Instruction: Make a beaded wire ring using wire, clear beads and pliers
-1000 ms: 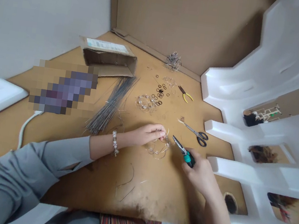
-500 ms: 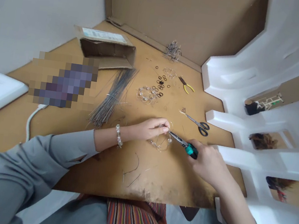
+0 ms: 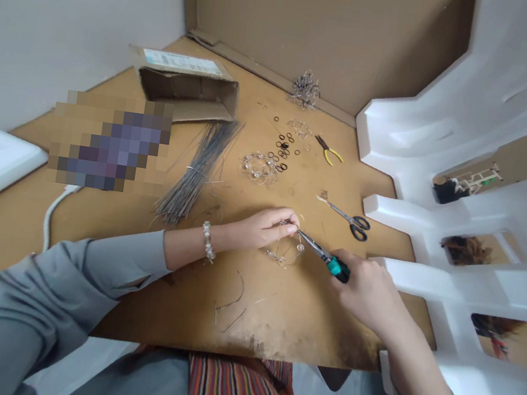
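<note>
Between its thumb and fingers, my left hand (image 3: 272,226) pinches a wire ring with clear beads (image 3: 299,247), part of which hangs below the fingers. My right hand (image 3: 368,289) is wrapped round the green and black handles of needle-nose pliers (image 3: 336,268). The tips of the pliers meet the wire right at my left fingertips; the exact spot they grip is too small to make out. Further back lie another beaded wire ring (image 3: 258,167) and several small dark rings (image 3: 283,151).
A bundle of grey wires (image 3: 197,178) lies left, before an open cardboard box (image 3: 187,92). Scissors (image 3: 357,226) and yellow-handled pliers (image 3: 331,155) lie right, near white foam (image 3: 384,136). Wire scraps (image 3: 231,304) lie in front; a wire tangle (image 3: 305,90) sits at the back.
Both hands keep nearly the same place and grip. The pliers have shifted very slightly at the wire; the other things lie as before.
</note>
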